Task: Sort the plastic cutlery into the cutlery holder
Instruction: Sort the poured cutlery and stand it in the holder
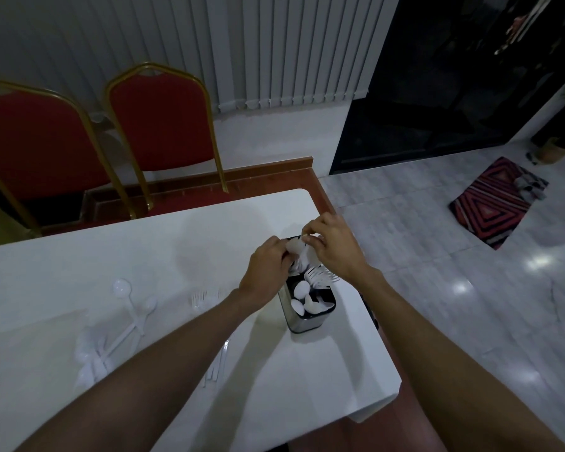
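Note:
A metal cutlery holder (302, 324) with black dividers stands near the right edge of the white table (137, 243). White spoons fill its near compartment and forks (320, 276) stick up from the middle one. Both hands meet over its far end. My left hand (266, 272) and my right hand (331, 246) each pinch white plastic spoons (299, 249) held just above the far compartment. Loose spoons (124, 318) and forks (200, 298) lie on the table to the left, partly under my left forearm.
Two red chairs with gold frames (163, 125) stand behind the table. The table's right edge is close to the holder; beyond it is shiny tiled floor with a striped mat (493, 203). A dark glass door fills the far right.

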A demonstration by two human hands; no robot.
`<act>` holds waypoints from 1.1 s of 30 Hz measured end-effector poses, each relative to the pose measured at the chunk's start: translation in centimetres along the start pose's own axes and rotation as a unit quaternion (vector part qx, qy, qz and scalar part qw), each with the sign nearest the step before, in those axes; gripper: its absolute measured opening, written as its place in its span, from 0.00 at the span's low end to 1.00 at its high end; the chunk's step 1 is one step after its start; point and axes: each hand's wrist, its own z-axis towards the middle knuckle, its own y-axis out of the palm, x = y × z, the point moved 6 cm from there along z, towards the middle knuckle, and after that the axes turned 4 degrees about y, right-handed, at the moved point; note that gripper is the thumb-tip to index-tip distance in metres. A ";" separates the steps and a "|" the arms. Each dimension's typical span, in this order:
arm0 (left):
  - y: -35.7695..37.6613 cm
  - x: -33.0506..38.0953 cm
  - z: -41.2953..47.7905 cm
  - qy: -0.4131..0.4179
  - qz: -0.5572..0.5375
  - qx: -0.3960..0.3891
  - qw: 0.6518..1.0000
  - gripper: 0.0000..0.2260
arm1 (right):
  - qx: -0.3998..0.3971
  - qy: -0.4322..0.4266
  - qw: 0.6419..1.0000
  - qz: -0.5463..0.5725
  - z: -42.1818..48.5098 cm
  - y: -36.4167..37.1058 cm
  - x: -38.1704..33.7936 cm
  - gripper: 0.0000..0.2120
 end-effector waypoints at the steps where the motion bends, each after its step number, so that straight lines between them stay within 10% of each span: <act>1: 0.2 0.0 0.0 -0.003 0.000 -0.002 1.000 0.06 | 0.004 -0.007 1.000 -0.009 -0.1 0.1 -0.1 0.05; 18: 1.0 -2.3 -2.7 0.013 -0.087 -0.049 0.995 0.12 | 0.009 0.025 0.992 0.123 -1.6 -1.2 -0.4 0.16; 26: -2.3 -5.1 -3.6 -0.006 -0.082 -0.002 0.997 0.11 | -0.009 -0.026 0.997 -0.070 -1.7 2.2 -1.4 0.22; 33: -6.0 -12.4 -6.9 -0.110 -0.056 0.043 0.991 0.10 | 0.146 -0.115 0.981 -0.051 -0.4 2.1 -7.7 0.11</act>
